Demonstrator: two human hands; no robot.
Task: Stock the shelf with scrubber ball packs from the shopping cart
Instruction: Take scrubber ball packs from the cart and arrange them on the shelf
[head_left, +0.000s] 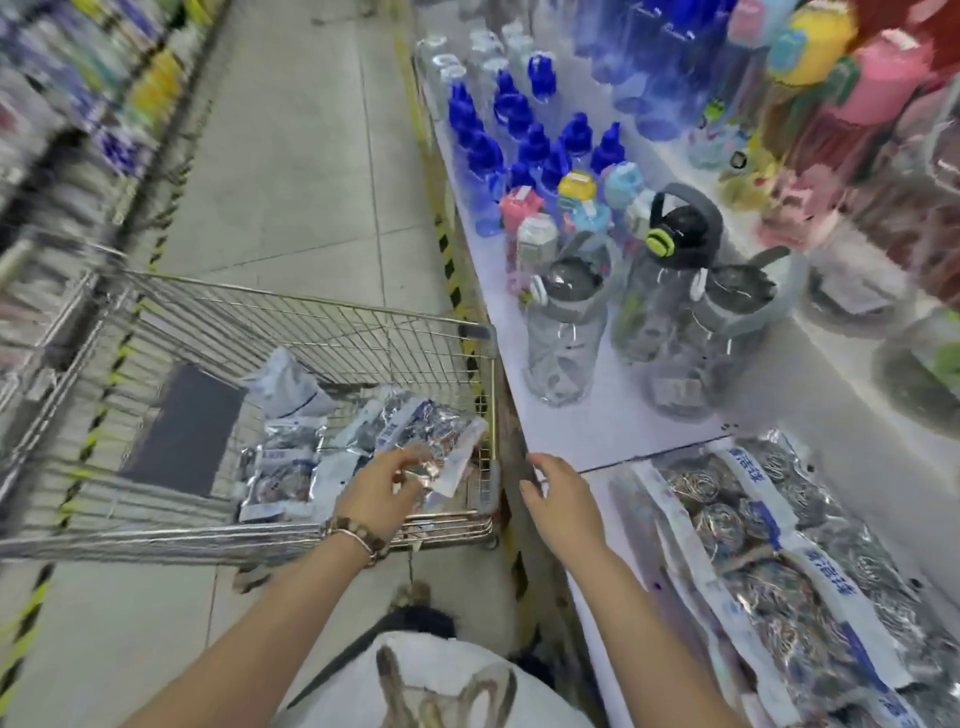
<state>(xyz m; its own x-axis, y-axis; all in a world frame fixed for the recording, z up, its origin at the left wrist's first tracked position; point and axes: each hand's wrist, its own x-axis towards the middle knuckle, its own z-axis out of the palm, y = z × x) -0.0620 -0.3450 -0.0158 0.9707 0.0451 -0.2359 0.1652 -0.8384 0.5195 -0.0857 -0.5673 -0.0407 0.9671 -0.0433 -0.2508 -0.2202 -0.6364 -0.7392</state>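
A wire shopping cart (311, 322) stands on the aisle floor, left of the white shelf (582, 415). Several shiny scrubber ball packs (291, 467) lie in its basket. My left hand (382, 486) is over the cart's near right corner and grips one scrubber ball pack (441, 447) by its lower edge. My right hand (558, 493) hovers above the shelf's front edge with relaxed fingers, holding nothing. More scrubber ball packs (753, 540) lie stacked on the shelf to the right of that hand.
Clear grey-lidded water bottles (566, 332) and blue-capped bottles (519, 135) crowd the shelf beyond the packs. Coloured goods hang at upper right. A blurred shelf rack runs along the aisle's left side. A dark panel (182, 421) lies in the cart.
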